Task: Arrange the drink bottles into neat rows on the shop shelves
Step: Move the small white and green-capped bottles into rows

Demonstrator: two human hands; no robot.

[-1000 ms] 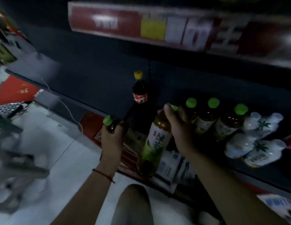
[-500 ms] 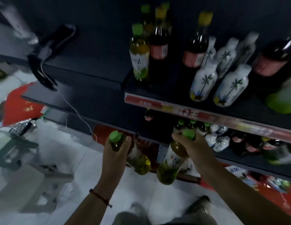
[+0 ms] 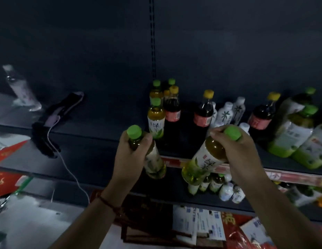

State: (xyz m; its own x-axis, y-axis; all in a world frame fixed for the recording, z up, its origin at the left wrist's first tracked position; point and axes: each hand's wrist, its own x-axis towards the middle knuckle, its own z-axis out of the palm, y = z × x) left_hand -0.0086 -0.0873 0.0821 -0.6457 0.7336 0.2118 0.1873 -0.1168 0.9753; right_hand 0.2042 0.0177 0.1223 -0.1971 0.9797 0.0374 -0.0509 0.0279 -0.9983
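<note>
My left hand (image 3: 128,157) grips the neck of a green-capped tea bottle (image 3: 153,162), held upright just in front of the dark shelf (image 3: 106,139). A second green tea bottle (image 3: 205,159) is tilted, its neck gripped by my right hand (image 3: 235,151). On the shelf behind them stands a row of green-capped tea bottles (image 3: 156,119), with dark yellow-capped bottles (image 3: 172,108) and white palm-print bottles (image 3: 225,114) to the right.
Larger green-based bottles (image 3: 291,133) crowd the shelf's right end. A dark device with a white cable (image 3: 56,119) lies on the shelf's left part. More bottles (image 3: 217,184) stand on the lower shelf. Boxes and red packaging (image 3: 198,223) lie on the floor.
Both hands have lifted their bottles from the lower shelf up to the level of the upper shelf. The view has tilted upward with them.
</note>
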